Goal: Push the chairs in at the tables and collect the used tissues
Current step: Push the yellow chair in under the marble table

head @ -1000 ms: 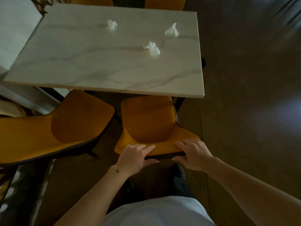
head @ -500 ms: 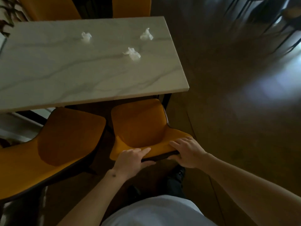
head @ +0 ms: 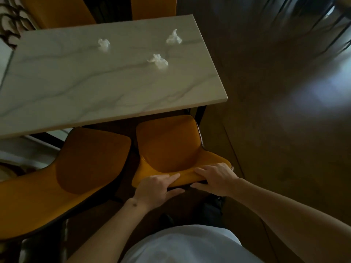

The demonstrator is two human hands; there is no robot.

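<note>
An orange chair point(head: 167, 145) stands at the near right end of a white marble table point(head: 76, 88), its seat front just under the table edge. My left hand point(head: 157, 188) and my right hand point(head: 214, 177) both grip the top of its backrest. Three crumpled white tissues lie on the table: one at the far left point(head: 104, 45), one at the far right point(head: 173, 37), one nearer the middle point(head: 158, 61). A second orange chair point(head: 76, 164) stands to the left, angled and pulled out from the table.
Two more orange chair backs point(head: 57, 10) show beyond the table's far edge. Another pale table edge point(head: 3, 59) lies at the left. Dark wooden floor point(head: 275, 130) spreads to the right, with dark chair legs blurred at the top right.
The chair under my hands has slid forward toward the table, and my view has shifted to the right. Both hands kept their hold on the backrest.
</note>
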